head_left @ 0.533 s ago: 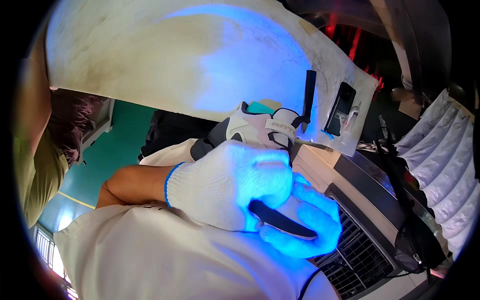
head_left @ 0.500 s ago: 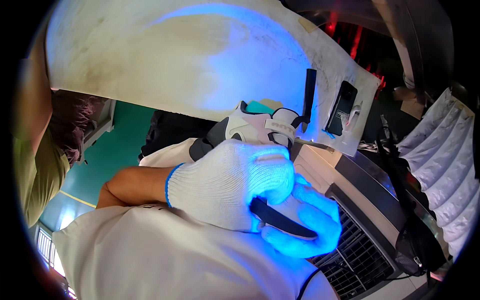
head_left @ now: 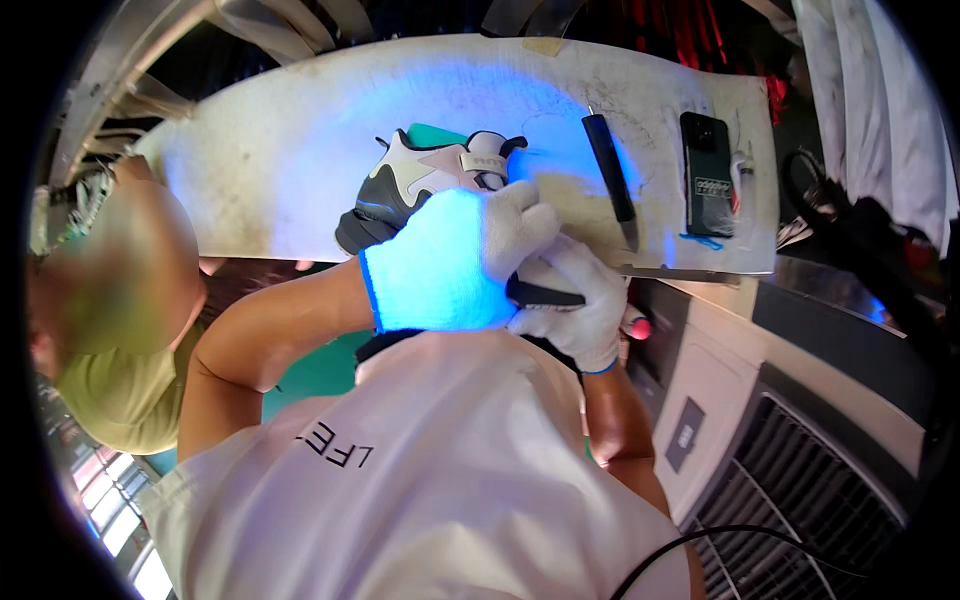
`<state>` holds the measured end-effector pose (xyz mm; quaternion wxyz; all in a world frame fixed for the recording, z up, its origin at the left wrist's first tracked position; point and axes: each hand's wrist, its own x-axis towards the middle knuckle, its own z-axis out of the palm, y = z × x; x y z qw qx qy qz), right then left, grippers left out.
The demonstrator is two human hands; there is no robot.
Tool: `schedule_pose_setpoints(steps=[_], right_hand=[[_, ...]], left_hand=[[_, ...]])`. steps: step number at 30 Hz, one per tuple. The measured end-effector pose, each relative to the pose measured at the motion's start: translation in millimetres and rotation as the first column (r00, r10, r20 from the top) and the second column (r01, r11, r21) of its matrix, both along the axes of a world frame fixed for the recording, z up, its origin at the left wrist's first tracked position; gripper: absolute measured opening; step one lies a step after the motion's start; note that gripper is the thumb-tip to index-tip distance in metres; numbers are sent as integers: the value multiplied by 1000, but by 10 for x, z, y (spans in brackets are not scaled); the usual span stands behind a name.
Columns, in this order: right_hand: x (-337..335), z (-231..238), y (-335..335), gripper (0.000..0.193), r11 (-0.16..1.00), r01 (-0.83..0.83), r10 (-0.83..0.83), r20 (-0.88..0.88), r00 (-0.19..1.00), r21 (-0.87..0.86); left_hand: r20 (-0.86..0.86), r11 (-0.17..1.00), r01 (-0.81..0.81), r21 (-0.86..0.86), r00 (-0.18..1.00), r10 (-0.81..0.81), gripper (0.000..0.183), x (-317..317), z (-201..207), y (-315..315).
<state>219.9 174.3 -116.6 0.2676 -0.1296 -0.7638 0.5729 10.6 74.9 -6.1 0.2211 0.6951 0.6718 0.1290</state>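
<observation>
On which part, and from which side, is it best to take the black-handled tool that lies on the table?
Probably by the middle of its long black handle, from above, with the nearer right hand. The handle is thicker than the narrow end pointing to the near edge of the table; the phone lies apart on the right, leaving room.

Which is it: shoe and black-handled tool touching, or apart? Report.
Apart: the head view shows lit tabletop between shoe and black-handled tool.
</observation>
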Motion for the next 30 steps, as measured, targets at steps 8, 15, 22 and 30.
schedule_pose_setpoints(steps=[8,15,22,30], right_hand=[[-63,57,-42,67,983,75,-84,49,995,168],[-82,18,-102,68,997,70,-70,-6,998,38],[-81,60,-119,69,997,76,-76,7,997,18],[-126,171,-70,78,916,50,-57,6,998,397]], left_hand=[[55,999,38,-6,998,-38,67,22,48,2],[-34,982,60,180,998,-55,60,-58,-19,-319],[-361,972,-223,-79,915,181,51,-208,-9,-866],[-257,952,86,295,966,-7,40,-97,-288,-586]])
